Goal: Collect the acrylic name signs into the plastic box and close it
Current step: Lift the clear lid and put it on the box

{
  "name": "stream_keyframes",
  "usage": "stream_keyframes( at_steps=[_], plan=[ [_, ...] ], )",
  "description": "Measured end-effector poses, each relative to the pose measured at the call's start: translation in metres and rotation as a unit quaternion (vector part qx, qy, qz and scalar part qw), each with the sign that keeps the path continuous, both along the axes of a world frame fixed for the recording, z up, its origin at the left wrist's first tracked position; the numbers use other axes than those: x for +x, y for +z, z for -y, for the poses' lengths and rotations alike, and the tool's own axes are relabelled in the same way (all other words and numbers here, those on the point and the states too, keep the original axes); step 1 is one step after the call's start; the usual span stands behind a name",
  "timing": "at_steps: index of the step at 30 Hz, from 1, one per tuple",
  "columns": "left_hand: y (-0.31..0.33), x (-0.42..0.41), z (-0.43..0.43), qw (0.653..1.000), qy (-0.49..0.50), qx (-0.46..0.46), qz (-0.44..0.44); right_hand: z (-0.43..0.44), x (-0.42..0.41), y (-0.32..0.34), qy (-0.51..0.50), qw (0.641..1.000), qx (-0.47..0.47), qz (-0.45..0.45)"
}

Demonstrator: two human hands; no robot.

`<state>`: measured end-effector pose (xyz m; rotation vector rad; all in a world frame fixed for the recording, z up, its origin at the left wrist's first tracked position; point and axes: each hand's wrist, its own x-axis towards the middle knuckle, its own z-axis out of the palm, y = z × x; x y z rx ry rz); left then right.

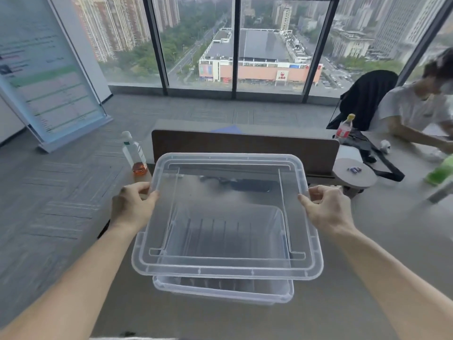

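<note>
Centrally, a clear plastic lid (228, 217) is held level in the air by both hands, above a clear plastic box (223, 288) that stands on the grey bench (367, 253). The left hand (130, 207) is closed on the lid's left rim, thumb on top and fingers curled underneath; the right hand (326, 209) is closed on the right rim in the same manner. Only the near rim of the box is seen directly; its ribbed walls are seen through the lid. No acrylic name signs can be made out in the box, whose interior is seen only through the lid. A dark object (245, 185), blurred through the lid, lies on the bench beyond the box. A brown partition panel (245, 146) is set along the far edge of the bench. At the far left corner stands a clear pump bottle (134, 153), just beside a small jar of orange liquid (139, 169). To the right, a round grey stand (355, 174) carries a small blue item. Farther right, a drink bottle with a red label (344, 127) stands near a black bag (362, 143), and a seated person in a white shirt (411, 109) leans over the neighbouring bench.
</note>
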<state>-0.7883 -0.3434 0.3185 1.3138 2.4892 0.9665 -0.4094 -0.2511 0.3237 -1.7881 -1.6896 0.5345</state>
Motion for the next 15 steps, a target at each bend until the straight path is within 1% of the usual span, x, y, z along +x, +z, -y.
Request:
stream_keyframes(
  at_steps=[2, 4, 7, 11, 15],
  plan=[
    [-0.011, -0.005, 0.001, 1.000, 0.003, -0.003, 0.007, 0.004, -0.003, -0.011, 0.002, 1.000, -0.010, 0.013],
    [-0.025, -0.008, -0.002, 1.000, 0.008, -0.013, 0.023, 0.005, -0.005, -0.027, 0.012, 0.999, -0.043, 0.027],
    [-0.057, -0.013, -0.006, 0.998, 0.015, -0.039, 0.043, 0.004, -0.008, -0.059, 0.014, 0.995, -0.083, 0.063],
    [-0.103, -0.017, -0.009, 0.996, -0.006, -0.075, 0.055, 0.013, -0.013, -0.106, 0.010, 0.988, -0.129, 0.086],
    [-0.134, -0.015, -0.009, 0.994, -0.016, -0.087, 0.057, 0.014, -0.012, -0.138, 0.007, 0.987, -0.139, 0.085]
  ],
)
